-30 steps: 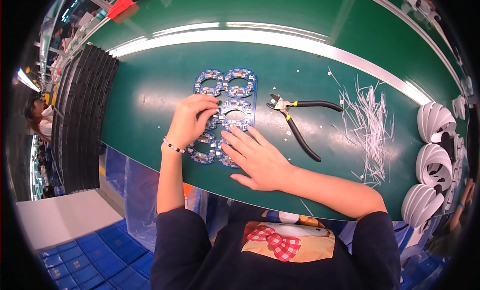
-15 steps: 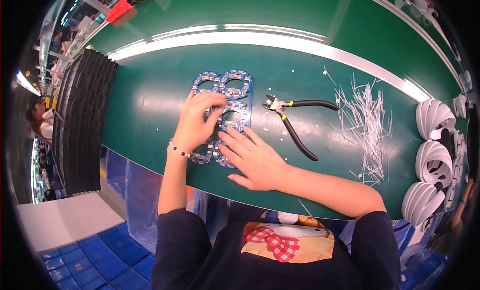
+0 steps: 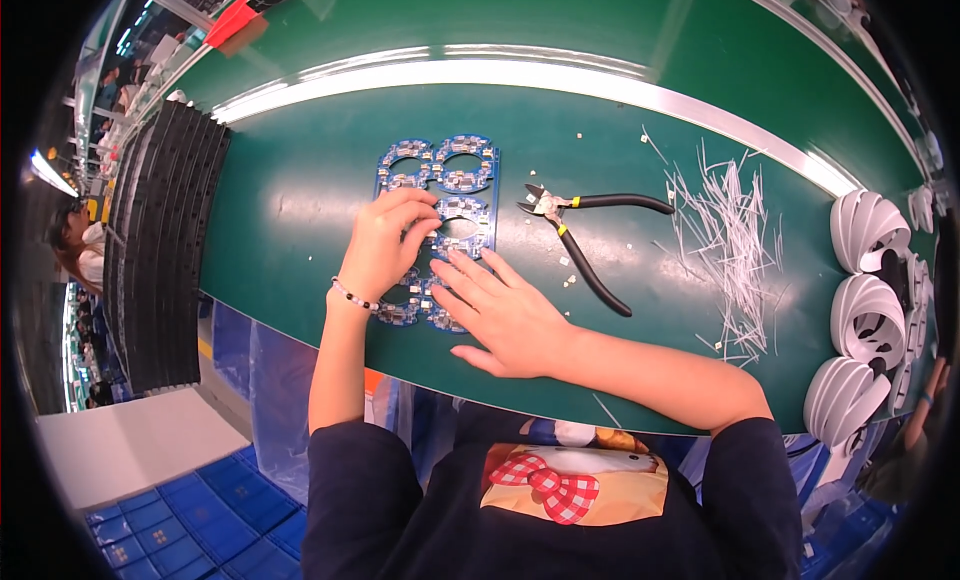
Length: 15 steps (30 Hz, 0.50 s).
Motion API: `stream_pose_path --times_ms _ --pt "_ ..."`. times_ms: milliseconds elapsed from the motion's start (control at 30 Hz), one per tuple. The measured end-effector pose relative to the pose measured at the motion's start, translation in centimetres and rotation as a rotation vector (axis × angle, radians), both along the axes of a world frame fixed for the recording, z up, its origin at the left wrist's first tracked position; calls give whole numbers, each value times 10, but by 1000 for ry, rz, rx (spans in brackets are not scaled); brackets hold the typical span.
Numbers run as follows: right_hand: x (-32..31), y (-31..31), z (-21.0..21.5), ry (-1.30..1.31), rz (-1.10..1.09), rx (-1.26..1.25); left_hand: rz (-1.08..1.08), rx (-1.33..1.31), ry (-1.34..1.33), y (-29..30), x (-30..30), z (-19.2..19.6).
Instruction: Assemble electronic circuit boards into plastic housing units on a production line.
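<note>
A blue circuit board panel (image 3: 466,180) made of several ring-shaped boards with small parts lies flat on the green bench. Over its left middle part is my left hand (image 3: 388,242), fingers bent and the thumb drawn close to them; what they pinch, if anything, is too small to make out. My right hand (image 3: 515,320) lies spread across the lower right part of the panel, fingers stretched out and holding it down, covering some of the rings. Just right of the panel, black-handled cutting pliers (image 3: 549,206) rest with their handles apart.
Small pale bits lie around the pliers. Farther right is a loose pile of thin white strips (image 3: 735,250). White curved shells (image 3: 865,315) line the right edge. A tall stack of black trays (image 3: 165,245) stands left of the bench, and a metal rail (image 3: 530,77) crosses behind.
The thumb and fingers of my left hand have come closer together over the panel. My right hand stays spread in place. The whole view has shifted slightly.
</note>
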State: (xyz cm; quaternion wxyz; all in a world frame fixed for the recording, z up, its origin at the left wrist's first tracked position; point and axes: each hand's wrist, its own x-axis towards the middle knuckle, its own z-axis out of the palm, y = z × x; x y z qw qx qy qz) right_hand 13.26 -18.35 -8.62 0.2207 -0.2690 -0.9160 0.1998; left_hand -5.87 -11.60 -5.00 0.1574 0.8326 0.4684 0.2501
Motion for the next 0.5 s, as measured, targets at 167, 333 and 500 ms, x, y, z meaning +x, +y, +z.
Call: stream_pose_path --times_ms 167,333,500 --pt "1 3 0 -10 -5 3 -6 52 75 3 6 -1" --pt "-6 4 4 11 13 8 153 61 -149 5 6 2" --pt "-5 6 4 -28 13 -17 -65 109 93 4 32 0"
